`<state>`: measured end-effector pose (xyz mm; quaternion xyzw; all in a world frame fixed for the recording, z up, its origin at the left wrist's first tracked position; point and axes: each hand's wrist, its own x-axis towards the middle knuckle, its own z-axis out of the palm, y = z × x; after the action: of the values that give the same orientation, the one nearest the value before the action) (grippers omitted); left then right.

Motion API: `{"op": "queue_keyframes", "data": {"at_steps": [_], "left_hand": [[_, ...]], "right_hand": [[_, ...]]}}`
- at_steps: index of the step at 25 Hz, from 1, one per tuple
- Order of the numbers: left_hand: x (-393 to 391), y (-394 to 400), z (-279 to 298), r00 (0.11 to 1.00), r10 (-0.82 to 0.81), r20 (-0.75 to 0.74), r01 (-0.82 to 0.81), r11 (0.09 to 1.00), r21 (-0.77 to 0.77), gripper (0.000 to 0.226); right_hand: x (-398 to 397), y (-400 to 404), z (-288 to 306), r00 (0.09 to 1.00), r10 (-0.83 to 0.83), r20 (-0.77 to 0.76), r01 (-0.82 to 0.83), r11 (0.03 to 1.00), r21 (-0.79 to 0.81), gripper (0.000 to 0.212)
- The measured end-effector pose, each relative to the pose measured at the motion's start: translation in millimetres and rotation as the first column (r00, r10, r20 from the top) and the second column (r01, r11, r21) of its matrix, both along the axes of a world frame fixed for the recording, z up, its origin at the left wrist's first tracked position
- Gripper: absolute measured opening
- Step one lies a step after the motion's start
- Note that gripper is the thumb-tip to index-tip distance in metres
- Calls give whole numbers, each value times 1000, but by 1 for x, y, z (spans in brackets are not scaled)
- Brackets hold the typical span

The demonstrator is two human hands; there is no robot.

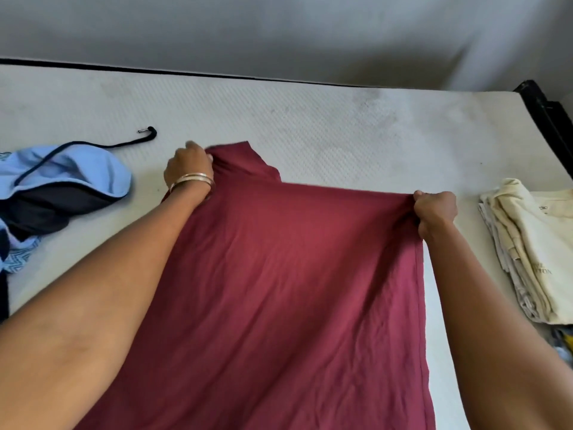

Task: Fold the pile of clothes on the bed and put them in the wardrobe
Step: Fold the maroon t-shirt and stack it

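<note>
Gripping maroon garment [279,274] at far corners, left hand [189,169] and right hand [434,212] stretch cloth over bed [341,128]; folded cream clothes [527,249] right.

Plain grey wall [279,29] across the top, unevenly lit, with soft darker shadows toward the right. Below it a bare white mattress [310,125], quilted in a fine dotted pattern, faintly stained grey near the middle and right. Thin black edging [93,66] along the far side where mattress meets wall. Dark black bed frame [545,116] at the far right corner. Soft, diffuse daylight, no hard shadows.
</note>
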<state>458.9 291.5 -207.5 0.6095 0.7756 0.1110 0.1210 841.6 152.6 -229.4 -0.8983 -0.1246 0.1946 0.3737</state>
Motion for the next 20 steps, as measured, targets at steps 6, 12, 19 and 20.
{"op": "queue_keyframes", "data": {"at_steps": [6,12,19,20], "left_hand": [[-5,-3,16,911,-105,400,59,990,126,43],[-48,-160,-30,882,-405,239,379,913,148,59],[-85,-353,-36,962,-256,98,272,932,-239,68],[-85,-371,-28,968,-229,102,249,925,-287,69]], "right_hand": [[-39,-17,22,970,223,101,-225,974,7,38],[-133,-155,-12,922,340,187,-312,936,-164,63],[-184,-306,5,963,250,106,-191,901,-389,61],[-186,-319,12,969,237,74,-189,897,-399,61]]}}
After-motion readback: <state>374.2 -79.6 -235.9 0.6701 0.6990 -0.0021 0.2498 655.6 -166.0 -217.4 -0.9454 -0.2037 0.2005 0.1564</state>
